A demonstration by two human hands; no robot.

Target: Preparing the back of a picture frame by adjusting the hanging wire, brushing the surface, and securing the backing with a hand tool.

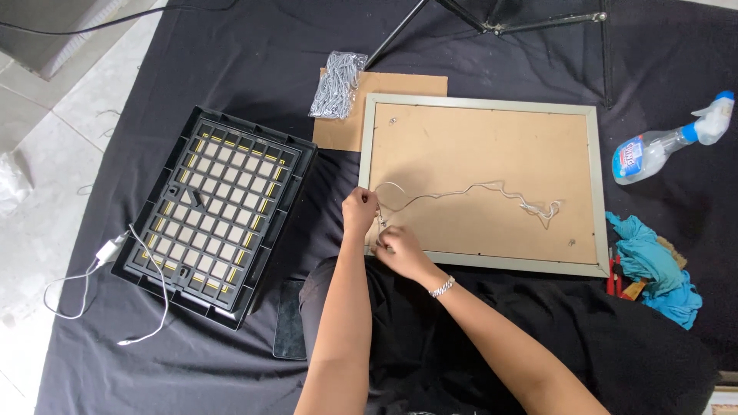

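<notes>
The picture frame [480, 180] lies face down on the black cloth [254, 54], its brown backing board up and its pale metal rim all round. Your left hand [359, 209] sits at the frame's left edge, fingers curled and pinching the looped end of the white hanging cord [461, 192]. Your right hand [396, 247], the one with the silver bracelet [442, 287] at the wrist, is just below it at the frame's lower left corner, fingers drawn together on something small at the rim; what it grips is too small to tell. From your hands the cord wanders slack across the backing board toward the frame's right side, ending in a loose tangle there.

Just beyond the frame's upper left corner a piece of cardboard [384, 83] lies partly under the rim, and on it rests a clear bag of small metal hardware [338, 83]. Left of the frame, well apart, a black grid tray [219, 211] sits tilted on the cloth, with a white charger and cable [108, 253] beside its far left corner. Right of the frame lie a spray bottle [669, 142] with a blue collar, a crumpled teal rag [653, 265], and red-handled pliers [615, 275] just off the frame's lower right corner. A dark tripod leg [492, 23] reaches over the cloth above the frame.
</notes>
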